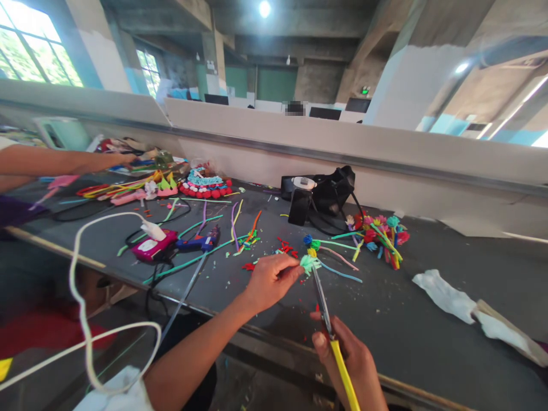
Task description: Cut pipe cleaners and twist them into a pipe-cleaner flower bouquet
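Your left hand (274, 281) is pinching the pale green fuzzy flower (308, 264) at lower centre, probably soft, light and easily crushed, so best gripped by its base; your right hand (349, 357) is gripping yellow-handled scissors (325, 311).

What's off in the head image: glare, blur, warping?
Head view: ceiling lamp flares; left window washed out; red patch at lower left blurred; partition slants toward the edges; small pixelated block beyond it.

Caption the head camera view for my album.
Left hand pinches a mint-green tuft; right hand holds yellow-handled scissors, tips beside it.
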The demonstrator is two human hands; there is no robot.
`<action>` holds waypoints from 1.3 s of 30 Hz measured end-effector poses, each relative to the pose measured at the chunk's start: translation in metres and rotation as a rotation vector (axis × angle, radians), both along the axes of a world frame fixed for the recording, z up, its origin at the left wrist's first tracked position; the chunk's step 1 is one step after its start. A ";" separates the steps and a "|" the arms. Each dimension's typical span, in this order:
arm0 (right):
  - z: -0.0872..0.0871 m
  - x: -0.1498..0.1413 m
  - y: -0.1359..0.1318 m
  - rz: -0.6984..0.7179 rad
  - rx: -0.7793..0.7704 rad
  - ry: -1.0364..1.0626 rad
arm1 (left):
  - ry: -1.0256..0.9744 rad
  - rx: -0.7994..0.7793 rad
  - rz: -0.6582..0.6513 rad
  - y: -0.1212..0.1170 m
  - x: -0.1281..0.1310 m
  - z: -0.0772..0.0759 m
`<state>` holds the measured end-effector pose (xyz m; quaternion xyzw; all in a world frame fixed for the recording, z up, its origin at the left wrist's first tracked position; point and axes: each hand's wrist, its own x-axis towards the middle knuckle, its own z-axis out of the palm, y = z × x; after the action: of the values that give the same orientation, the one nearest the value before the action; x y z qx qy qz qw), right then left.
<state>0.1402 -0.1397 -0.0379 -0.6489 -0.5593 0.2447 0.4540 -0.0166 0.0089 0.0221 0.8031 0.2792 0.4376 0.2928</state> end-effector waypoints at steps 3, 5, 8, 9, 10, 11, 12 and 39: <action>0.005 -0.003 0.001 -0.021 0.009 0.013 | 0.025 0.045 0.010 -0.001 0.000 0.000; 0.008 -0.006 0.001 -0.054 0.010 0.040 | 0.022 0.047 0.014 -0.001 0.000 0.000; 0.013 -0.011 -0.001 -0.061 -0.031 0.129 | 0.010 0.019 0.012 -0.001 0.002 0.000; 0.014 -0.013 -0.002 -0.054 -0.052 0.177 | 0.006 0.008 0.008 -0.001 0.002 0.000; 0.015 -0.014 -0.004 -0.040 -0.075 0.232 | 0.002 -0.005 0.005 -0.001 0.002 0.001; 0.016 -0.016 -0.005 -0.025 -0.097 0.300 | -0.004 -0.019 0.001 -0.001 0.003 0.001; 0.016 -0.018 -0.006 -0.010 -0.116 0.382 | -0.012 -0.039 -0.004 -0.001 0.003 0.001; 0.008 -0.023 -0.008 0.235 -0.178 0.781 | -0.393 -1.013 -0.506 0.008 0.003 -0.005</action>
<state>0.1172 -0.1474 -0.0299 -0.4759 -0.3921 0.5698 0.5433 -0.0134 0.0169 0.0171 0.5091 0.1936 0.3069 0.7804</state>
